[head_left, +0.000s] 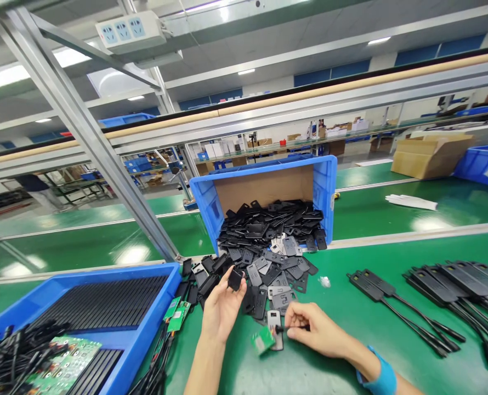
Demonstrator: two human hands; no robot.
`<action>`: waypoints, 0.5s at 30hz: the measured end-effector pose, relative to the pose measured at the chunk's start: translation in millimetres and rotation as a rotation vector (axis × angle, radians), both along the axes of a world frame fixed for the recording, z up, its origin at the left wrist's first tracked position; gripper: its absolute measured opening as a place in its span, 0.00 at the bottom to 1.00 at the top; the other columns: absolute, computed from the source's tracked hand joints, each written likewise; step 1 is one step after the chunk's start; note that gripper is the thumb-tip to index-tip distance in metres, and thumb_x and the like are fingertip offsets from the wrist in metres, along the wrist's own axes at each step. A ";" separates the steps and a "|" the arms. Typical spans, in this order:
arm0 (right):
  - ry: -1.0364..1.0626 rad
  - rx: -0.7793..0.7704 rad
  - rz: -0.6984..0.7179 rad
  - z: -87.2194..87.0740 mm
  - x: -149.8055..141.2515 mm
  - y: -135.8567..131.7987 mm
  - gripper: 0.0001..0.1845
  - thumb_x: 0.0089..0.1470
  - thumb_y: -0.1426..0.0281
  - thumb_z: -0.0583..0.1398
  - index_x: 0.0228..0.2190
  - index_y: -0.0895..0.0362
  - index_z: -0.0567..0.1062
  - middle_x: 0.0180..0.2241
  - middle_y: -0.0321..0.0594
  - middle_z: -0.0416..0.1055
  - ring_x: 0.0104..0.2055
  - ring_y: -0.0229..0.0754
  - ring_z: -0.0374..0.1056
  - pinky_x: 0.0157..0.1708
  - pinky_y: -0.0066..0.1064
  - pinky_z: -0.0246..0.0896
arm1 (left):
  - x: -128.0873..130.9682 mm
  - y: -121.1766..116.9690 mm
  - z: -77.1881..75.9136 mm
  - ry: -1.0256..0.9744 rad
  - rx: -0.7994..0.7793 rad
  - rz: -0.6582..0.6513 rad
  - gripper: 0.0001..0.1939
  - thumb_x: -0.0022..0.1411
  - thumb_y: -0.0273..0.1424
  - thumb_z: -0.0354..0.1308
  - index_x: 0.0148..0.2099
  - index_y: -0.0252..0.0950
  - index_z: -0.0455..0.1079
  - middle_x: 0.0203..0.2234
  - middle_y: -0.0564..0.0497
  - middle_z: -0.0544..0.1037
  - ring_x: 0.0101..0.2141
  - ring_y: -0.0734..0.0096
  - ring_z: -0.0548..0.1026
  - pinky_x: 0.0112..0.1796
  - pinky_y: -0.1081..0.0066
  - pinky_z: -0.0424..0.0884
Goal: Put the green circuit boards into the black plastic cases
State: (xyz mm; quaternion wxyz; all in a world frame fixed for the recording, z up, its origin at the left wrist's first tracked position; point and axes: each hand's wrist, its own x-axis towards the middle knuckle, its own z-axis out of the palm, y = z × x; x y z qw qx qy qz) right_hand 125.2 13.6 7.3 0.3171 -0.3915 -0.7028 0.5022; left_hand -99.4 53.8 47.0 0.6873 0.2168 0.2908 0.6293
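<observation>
My left hand (224, 307) is closed on a small black plastic housing (236, 278), held up between thumb and fingers. Lower and to the right, my right hand (316, 331) pinches a black cable end (280, 329). From it a green circuit board (263, 340) hangs out to the left, slightly blurred. Most of the cable is hidden by the hand. Beyond both hands spreads a loose heap of flat black covers (283, 274). More black housings (205, 271) lie just behind my left hand.
A blue crate (329, 200) lies on its side, spilling black parts. At left, a blue tray (145, 323) holds rows of black housings, boards and cables; wired boards (178, 316) lie beside it. Cabled black units (441, 285) line the right. A metal post (100, 148) rises at left.
</observation>
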 end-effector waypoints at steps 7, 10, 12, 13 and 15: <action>0.237 -0.483 0.324 -16.7 -10.4 -9.1 0.17 0.47 0.59 0.61 0.30 0.56 0.61 0.38 0.43 0.71 0.40 0.45 0.71 0.28 0.29 0.67 | 0.6 0.2 -3.5 -0.048 -0.042 -0.008 0.15 0.51 0.16 0.52 0.42 0.29 0.70 0.39 0.36 0.78 0.43 0.55 0.76 0.43 0.64 0.73; 0.343 -0.424 0.189 -17.6 -15.0 -2.1 0.20 0.48 0.54 0.61 0.29 0.55 0.60 0.47 0.45 0.66 0.55 0.47 0.60 0.40 0.34 0.66 | 4.2 0.1 -6.1 -0.039 -0.037 -0.018 0.14 0.53 0.16 0.52 0.43 0.30 0.69 0.39 0.37 0.78 0.43 0.55 0.76 0.43 0.63 0.73; 0.365 -0.403 0.076 -18.1 -15.7 5.3 0.21 0.46 0.53 0.61 0.29 0.55 0.60 0.48 0.44 0.65 0.58 0.47 0.56 0.43 0.35 0.65 | 7.1 1.7 -8.1 -0.008 -0.054 0.041 0.11 0.57 0.19 0.52 0.44 0.29 0.68 0.38 0.36 0.78 0.41 0.56 0.77 0.41 0.63 0.74; 0.379 -0.399 0.023 -18.4 -15.2 8.9 0.22 0.46 0.52 0.62 0.29 0.55 0.61 0.47 0.43 0.66 0.57 0.47 0.57 0.43 0.36 0.64 | 8.5 2.9 -9.4 0.015 -0.069 0.089 0.10 0.59 0.21 0.51 0.44 0.29 0.67 0.37 0.36 0.78 0.40 0.56 0.78 0.40 0.63 0.75; 0.422 -0.388 -0.073 -18.6 -12.8 14.2 0.21 0.46 0.52 0.62 0.29 0.55 0.62 0.41 0.41 0.69 0.49 0.44 0.65 0.40 0.34 0.65 | 11.2 5.3 -12.5 0.050 -0.097 0.176 0.10 0.62 0.22 0.48 0.44 0.29 0.67 0.35 0.36 0.79 0.38 0.59 0.78 0.38 0.64 0.76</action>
